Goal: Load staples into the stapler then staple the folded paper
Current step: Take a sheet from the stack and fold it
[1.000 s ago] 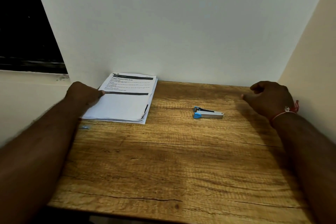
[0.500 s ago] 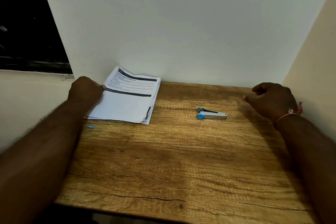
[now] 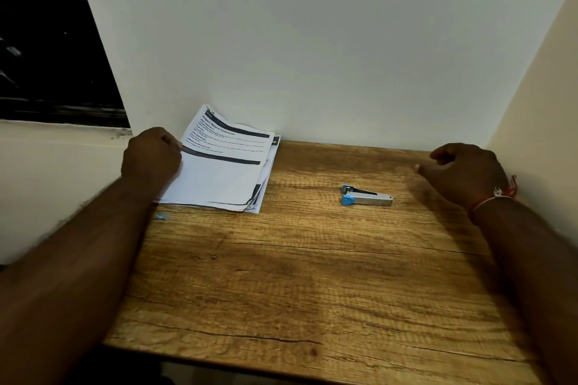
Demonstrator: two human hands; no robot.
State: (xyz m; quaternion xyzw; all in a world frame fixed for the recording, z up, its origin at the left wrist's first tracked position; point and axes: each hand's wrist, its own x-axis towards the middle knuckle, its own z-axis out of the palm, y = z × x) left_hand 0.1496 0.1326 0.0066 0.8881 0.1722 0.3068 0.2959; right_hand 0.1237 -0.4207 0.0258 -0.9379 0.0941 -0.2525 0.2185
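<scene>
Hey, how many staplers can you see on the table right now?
1. The blue and silver stapler lies flat on the wooden table, to the right of the paper stack. Another could lie hidden under the papers.

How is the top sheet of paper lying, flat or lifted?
Lifted at the far left corner: the left hand pinches the top sheet by its left edge, holding that corner up off the stack.

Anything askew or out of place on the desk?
The paper stack is ragged: sheets fan out unevenly along its right edge, and the left hand holds the top sheets' far corner raised. The stapler lies flat.
</scene>
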